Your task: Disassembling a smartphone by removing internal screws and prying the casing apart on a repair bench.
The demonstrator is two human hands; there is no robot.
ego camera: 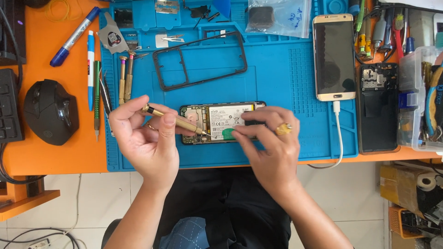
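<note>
An opened phone (221, 122) lies back-up on the blue work mat (277, 74), its battery and circuit board exposed. My left hand (143, 138) grips a brass screwdriver (177, 121), whose tip rests on the phone's left part near the board. My right hand (272, 143), wearing a gold ring, presses down on the phone's right half with its fingers. A black phone frame (199, 60) lies on the mat just behind the phone.
Two more brass screwdrivers (125, 78), tweezers and pens (91, 69) lie at the mat's left edge. A gold phone (334, 56) on a white cable and a black opened phone (377, 108) sit right. A black mouse (50, 112) is far left, a clear box (422, 99) far right.
</note>
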